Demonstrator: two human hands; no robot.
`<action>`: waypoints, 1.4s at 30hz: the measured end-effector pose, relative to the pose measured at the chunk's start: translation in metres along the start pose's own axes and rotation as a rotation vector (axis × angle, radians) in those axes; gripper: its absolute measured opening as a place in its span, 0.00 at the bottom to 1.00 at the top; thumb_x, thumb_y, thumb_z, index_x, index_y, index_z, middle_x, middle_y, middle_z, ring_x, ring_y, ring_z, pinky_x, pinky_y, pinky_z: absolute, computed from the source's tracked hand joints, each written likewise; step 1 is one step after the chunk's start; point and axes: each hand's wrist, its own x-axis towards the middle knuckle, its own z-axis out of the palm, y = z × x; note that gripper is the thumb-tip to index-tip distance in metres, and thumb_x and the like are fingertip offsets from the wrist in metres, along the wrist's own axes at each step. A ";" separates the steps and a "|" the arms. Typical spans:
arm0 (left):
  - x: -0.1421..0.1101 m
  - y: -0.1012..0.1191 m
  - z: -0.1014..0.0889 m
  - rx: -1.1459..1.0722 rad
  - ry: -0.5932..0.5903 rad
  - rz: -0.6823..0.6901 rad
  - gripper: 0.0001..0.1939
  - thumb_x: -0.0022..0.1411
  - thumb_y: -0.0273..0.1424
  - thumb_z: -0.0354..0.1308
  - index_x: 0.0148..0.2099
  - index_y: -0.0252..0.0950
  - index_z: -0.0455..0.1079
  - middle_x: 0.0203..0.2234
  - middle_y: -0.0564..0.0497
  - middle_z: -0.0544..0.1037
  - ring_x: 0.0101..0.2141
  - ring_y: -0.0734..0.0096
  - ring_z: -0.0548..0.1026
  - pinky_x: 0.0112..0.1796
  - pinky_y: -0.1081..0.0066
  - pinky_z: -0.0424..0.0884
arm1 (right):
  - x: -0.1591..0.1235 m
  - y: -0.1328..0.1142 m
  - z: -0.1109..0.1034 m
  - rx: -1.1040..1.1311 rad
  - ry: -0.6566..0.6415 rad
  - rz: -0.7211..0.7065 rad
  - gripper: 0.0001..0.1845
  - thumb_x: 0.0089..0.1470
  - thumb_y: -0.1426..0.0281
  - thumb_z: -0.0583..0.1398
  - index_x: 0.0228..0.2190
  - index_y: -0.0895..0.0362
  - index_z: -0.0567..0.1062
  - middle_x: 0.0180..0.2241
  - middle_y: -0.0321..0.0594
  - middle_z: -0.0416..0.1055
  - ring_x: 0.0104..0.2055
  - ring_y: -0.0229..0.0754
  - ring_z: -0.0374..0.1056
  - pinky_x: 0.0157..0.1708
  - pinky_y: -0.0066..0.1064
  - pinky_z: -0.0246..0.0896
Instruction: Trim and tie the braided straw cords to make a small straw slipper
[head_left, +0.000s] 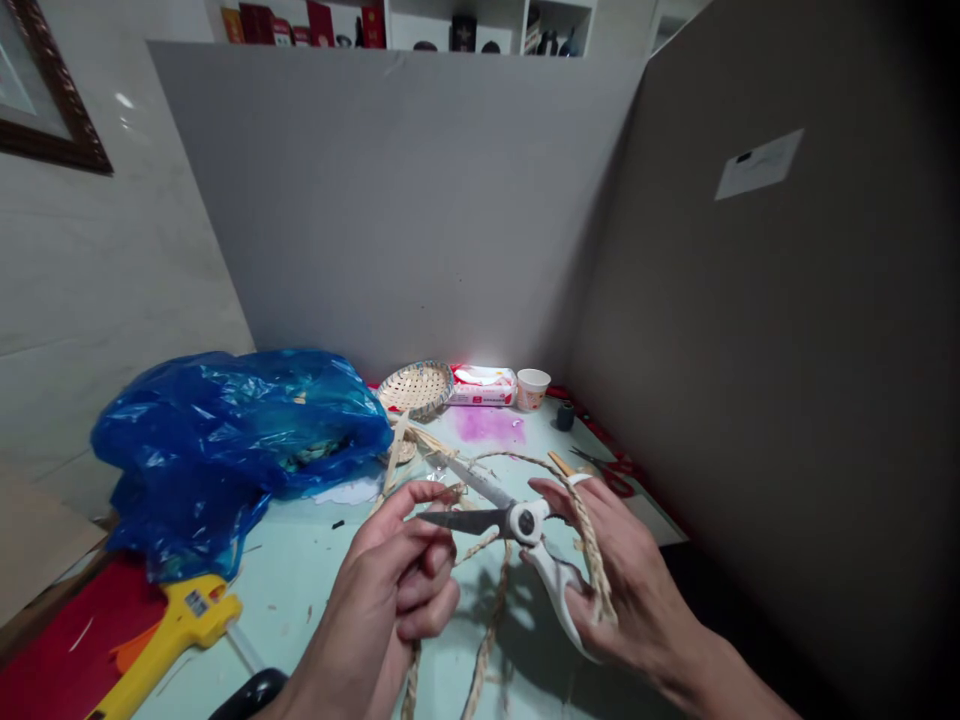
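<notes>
White-handled scissors [526,522] are in my right hand [626,555], with their blades spread apart and pointing left. My left hand [401,575] is closed in a pinch on the end of a braided straw cord [491,630], close to the blade tips. The cord loops up and over my right hand, and lengths of it hang down between both hands. Part of the pinched end is hidden by my left fingers.
A blue plastic bag [247,430] lies at the left, behind a yellow glue gun [184,625]. Toward the back stand a woven basket [416,388], a pack of wipes [484,387] and a paper cup [532,388]. Red-handled scissors [619,478] lie at the right. Grey panels [420,220] enclose the table.
</notes>
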 end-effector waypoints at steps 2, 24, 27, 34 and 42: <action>0.001 0.002 0.000 0.005 0.022 0.009 0.14 0.55 0.21 0.56 0.44 0.36 0.66 0.17 0.61 0.61 0.17 0.84 0.42 0.17 0.79 0.38 | -0.001 0.000 0.002 0.027 0.013 0.029 0.32 0.48 0.78 0.56 0.56 0.59 0.61 0.35 0.45 0.66 0.38 0.52 0.64 0.40 0.45 0.62; -0.007 -0.003 0.007 0.006 -0.048 0.053 0.06 0.61 0.25 0.58 0.32 0.38 0.65 0.17 0.60 0.61 0.18 0.82 0.40 0.17 0.80 0.40 | -0.007 0.002 0.012 0.023 0.054 0.030 0.34 0.43 0.81 0.54 0.55 0.61 0.63 0.32 0.43 0.69 0.32 0.46 0.65 0.34 0.38 0.65; -0.007 -0.002 0.008 0.009 -0.034 0.066 0.08 0.60 0.25 0.60 0.31 0.38 0.64 0.17 0.60 0.62 0.18 0.82 0.40 0.17 0.80 0.40 | -0.008 0.002 0.014 0.041 0.059 0.050 0.32 0.44 0.81 0.54 0.53 0.60 0.65 0.30 0.41 0.69 0.30 0.43 0.65 0.31 0.34 0.62; -0.007 0.000 0.007 0.019 0.001 0.061 0.09 0.60 0.26 0.61 0.30 0.38 0.64 0.17 0.60 0.61 0.19 0.82 0.40 0.18 0.79 0.40 | -0.008 -0.001 0.011 0.010 0.036 0.064 0.18 0.52 0.76 0.55 0.46 0.57 0.69 0.26 0.38 0.69 0.25 0.41 0.64 0.25 0.31 0.57; -0.004 0.002 0.005 0.037 0.010 0.043 0.03 0.61 0.27 0.60 0.35 0.36 0.68 0.18 0.61 0.59 0.19 0.83 0.40 0.18 0.79 0.39 | -0.010 0.001 0.013 0.067 -0.010 0.197 0.11 0.56 0.74 0.56 0.41 0.57 0.74 0.25 0.38 0.73 0.24 0.39 0.67 0.25 0.27 0.59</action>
